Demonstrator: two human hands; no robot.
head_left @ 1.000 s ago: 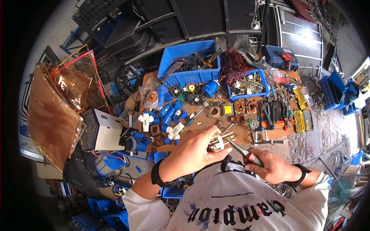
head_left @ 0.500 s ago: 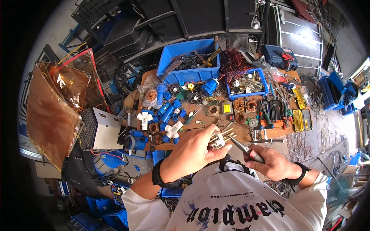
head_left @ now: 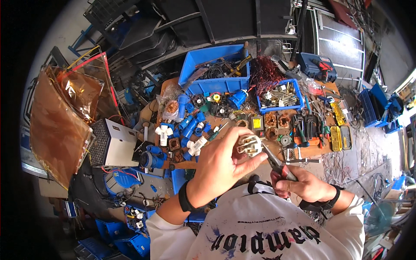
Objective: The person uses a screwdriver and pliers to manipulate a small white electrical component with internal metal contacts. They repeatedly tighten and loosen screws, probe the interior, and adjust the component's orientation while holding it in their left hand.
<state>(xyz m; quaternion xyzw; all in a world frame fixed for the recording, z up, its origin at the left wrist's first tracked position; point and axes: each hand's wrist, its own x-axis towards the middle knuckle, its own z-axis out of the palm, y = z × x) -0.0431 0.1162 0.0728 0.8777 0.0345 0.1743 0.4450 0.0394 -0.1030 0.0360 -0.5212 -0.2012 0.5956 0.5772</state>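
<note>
Pinched between the thumb and fingers of my left hand [head_left: 216, 160] is a white round plug insert [head_left: 250, 146], with brass-coloured contacts showing on the face turned up to me. My right hand [head_left: 301, 184] is wrapped round the red and dark handles of a pair of long-nose pliers [head_left: 273, 161]. The plier tips lie right at the insert's right edge; whether they grip anything there I cannot tell. Both hands are held over the near edge of the wooden workbench [head_left: 318, 151]. The insert's underside is hidden by my left fingers.
Blue and white fittings [head_left: 164, 133] crowd the bench's left side. Behind stand a large blue crate [head_left: 214, 86] and a smaller blue tray [head_left: 281, 106] of metal pins. Hand tools, including a red clamp [head_left: 312, 125], lie at right. A yellow bit case [head_left: 336, 138] is beyond them.
My left hand has turned the plug insert, so its round face now shows instead of its long pins from the side. The plier tips have shifted slightly along with it.
</note>
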